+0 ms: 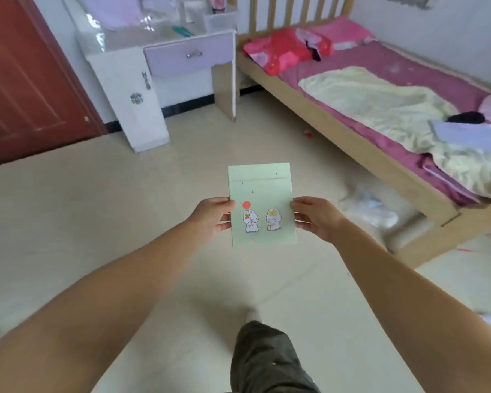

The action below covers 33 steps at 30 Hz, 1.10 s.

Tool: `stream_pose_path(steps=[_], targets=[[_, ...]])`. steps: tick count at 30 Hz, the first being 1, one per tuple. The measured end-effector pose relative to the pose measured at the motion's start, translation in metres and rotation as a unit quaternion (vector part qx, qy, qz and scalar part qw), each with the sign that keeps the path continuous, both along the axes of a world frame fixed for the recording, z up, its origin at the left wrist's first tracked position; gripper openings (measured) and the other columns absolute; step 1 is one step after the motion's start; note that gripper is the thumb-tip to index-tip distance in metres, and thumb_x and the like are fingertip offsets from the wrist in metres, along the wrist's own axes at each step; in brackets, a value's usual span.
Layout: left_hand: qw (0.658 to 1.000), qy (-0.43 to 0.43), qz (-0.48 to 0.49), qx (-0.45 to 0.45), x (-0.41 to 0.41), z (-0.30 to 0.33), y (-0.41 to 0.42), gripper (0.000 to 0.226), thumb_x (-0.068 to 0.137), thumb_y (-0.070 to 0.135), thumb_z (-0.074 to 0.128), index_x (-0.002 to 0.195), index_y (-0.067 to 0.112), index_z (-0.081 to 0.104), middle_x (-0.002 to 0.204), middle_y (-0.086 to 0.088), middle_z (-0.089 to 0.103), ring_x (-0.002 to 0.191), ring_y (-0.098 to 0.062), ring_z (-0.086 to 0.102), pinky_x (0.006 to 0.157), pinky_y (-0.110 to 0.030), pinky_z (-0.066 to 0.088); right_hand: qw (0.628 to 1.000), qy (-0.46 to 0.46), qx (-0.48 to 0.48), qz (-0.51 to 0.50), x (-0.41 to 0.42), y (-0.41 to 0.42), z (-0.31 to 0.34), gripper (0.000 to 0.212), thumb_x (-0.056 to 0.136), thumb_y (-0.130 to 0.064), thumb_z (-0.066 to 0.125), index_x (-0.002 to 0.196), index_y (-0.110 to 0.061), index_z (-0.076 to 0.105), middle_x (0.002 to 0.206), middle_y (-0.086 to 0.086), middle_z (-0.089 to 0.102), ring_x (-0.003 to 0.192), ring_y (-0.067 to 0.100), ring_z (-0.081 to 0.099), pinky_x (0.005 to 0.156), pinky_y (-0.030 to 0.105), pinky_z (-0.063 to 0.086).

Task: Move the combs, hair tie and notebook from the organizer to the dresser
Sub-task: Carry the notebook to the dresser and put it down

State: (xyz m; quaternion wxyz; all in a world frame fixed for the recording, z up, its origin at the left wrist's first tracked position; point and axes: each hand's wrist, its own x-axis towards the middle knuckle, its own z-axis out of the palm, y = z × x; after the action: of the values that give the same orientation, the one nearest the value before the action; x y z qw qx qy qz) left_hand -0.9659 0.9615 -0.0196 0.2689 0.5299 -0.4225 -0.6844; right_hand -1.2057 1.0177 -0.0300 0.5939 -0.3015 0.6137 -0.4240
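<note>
A pale green notebook with two cartoon rabbits on its cover is held out in front of me over the floor. My left hand grips its left edge and my right hand grips its right edge. The white and lilac dresser stands at the far wall, well beyond the notebook. A green comb lies on its top. A clear organizer sits at the back right of the dresser top. No hair tie can be made out.
A wooden bed with pink bedding and a cream blanket fills the right side. A red-brown door is on the left. A crumpled plastic bag lies on the floor by the bed. My leg shows at the bottom.
</note>
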Motion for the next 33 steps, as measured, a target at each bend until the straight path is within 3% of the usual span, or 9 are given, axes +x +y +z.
stream_pose_path(steps=[3,6,10,15,19,24,29,33], targets=[[0.997,0.006,0.079,0.000,0.013,0.009,-0.079,0.013,0.087,0.009,0.056,0.096,0.009,0.066,0.101,-0.010,0.066,0.084,-0.024,0.065,0.074,-0.029,0.056,0.998,-0.010,0.000,0.065,0.009,-0.112,0.008,0.009,0.088,-0.013,0.059,0.093,-0.014,0.067,0.085,-0.002,0.075,0.073,0.010,0.071,0.064,0.022,0.057],[0.989,-0.001,0.146,0.006,0.032,0.013,-0.144,0.011,0.087,0.010,0.056,0.092,0.013,0.065,0.098,-0.008,0.067,0.077,-0.018,0.066,0.062,-0.023,0.056,0.991,0.009,0.003,0.131,0.030,-0.210,0.017,0.010,0.088,-0.014,0.060,0.096,-0.015,0.066,0.090,0.000,0.073,0.077,0.012,0.070,0.076,0.026,0.055],[0.978,0.006,0.208,0.001,0.067,0.006,-0.235,0.011,0.088,0.012,0.057,0.095,0.010,0.066,0.101,-0.011,0.066,0.081,-0.020,0.066,0.075,-0.028,0.054,0.981,0.009,0.003,0.193,0.067,-0.333,0.013,0.016,0.088,-0.010,0.059,0.104,-0.008,0.063,0.093,0.005,0.071,0.080,0.015,0.069,0.070,0.024,0.055],[0.968,0.012,0.249,-0.013,0.105,-0.005,-0.378,0.009,0.088,0.012,0.058,0.091,0.011,0.066,0.101,-0.011,0.066,0.086,-0.024,0.065,0.082,-0.033,0.054,0.975,0.042,-0.015,0.216,0.112,-0.490,0.007,0.011,0.087,-0.010,0.060,0.097,-0.011,0.064,0.086,0.002,0.070,0.068,0.007,0.068,0.054,0.016,0.053],[0.969,0.020,0.244,-0.006,0.128,0.004,-0.501,0.015,0.089,0.013,0.057,0.102,0.009,0.064,0.105,-0.011,0.067,0.091,-0.025,0.064,0.077,-0.030,0.055,0.976,0.041,-0.015,0.213,0.133,-0.610,0.017,0.010,0.087,-0.009,0.060,0.096,-0.011,0.064,0.085,0.002,0.072,0.068,0.007,0.070,0.055,0.017,0.054],[0.975,0.027,0.221,0.004,0.138,0.021,-0.646,0.011,0.088,0.011,0.059,0.083,0.018,0.066,0.082,0.003,0.073,0.076,-0.014,0.069,0.059,-0.023,0.054,0.981,0.055,-0.018,0.183,0.139,-0.743,0.035,0.008,0.087,-0.011,0.061,0.093,-0.013,0.066,0.090,0.005,0.072,0.079,0.015,0.068,0.066,0.023,0.054],[0.978,0.027,0.206,0.007,0.131,0.007,-0.794,0.010,0.088,0.012,0.058,0.096,0.011,0.064,0.098,-0.006,0.070,0.087,-0.022,0.067,0.068,-0.028,0.054,0.983,0.062,-0.020,0.173,0.134,-0.883,0.026,0.019,0.088,-0.011,0.060,0.106,-0.008,0.062,0.094,0.007,0.070,0.083,0.017,0.066,0.071,0.026,0.053],[0.975,0.016,0.223,0.009,0.125,-0.004,-0.911,0.016,0.088,0.012,0.058,0.103,0.008,0.065,0.095,-0.006,0.068,0.086,-0.023,0.064,0.081,-0.035,0.053,0.980,0.081,-0.019,0.179,0.132,-1.002,0.017,0.016,0.088,-0.010,0.060,0.103,-0.008,0.064,0.090,0.006,0.070,0.080,0.016,0.066,0.066,0.024,0.053]])
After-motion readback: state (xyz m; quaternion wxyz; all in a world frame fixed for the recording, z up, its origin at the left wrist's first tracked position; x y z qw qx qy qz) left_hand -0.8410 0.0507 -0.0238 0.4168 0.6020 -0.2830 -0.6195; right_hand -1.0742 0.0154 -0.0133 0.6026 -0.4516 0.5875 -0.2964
